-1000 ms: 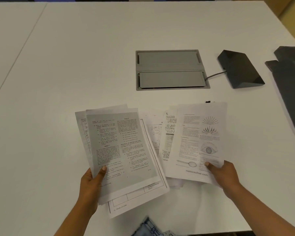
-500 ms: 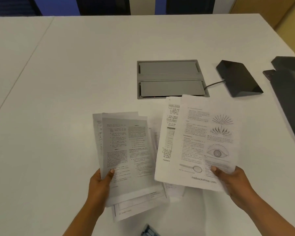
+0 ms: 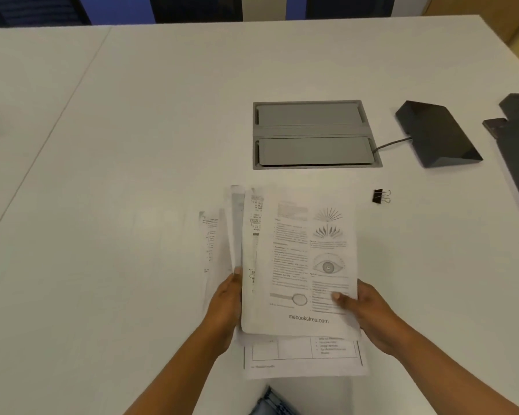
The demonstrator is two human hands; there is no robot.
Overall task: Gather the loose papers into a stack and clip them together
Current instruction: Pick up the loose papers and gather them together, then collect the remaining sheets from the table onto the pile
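While my left hand (image 3: 226,298) grips the left edge of the papers (image 3: 300,265), thumb up along the side, and my right hand (image 3: 369,313) pinches their lower right corner with the thumb on top of the eye-diagram page, the pile is far from square. It sits at the near side of the table (image 3: 132,145), right in front of me, and motion blur hides whether it is lifted or resting.

Several sheets fan out past the top page on the left, and a ruled form sheet (image 3: 300,357) pokes out underneath toward me. If I squeeze inward now, I think those stray edges could buckle instead of sliding in, and the form sheet might get left behind.

I hold only the near end, so the far ends may splay. The binder clip (image 3: 381,196) lies apart, beyond my right hand. Fetching it frees one hand, and a one-handed hold could let the fan widen. Clipping before squaring would lock in the skew.
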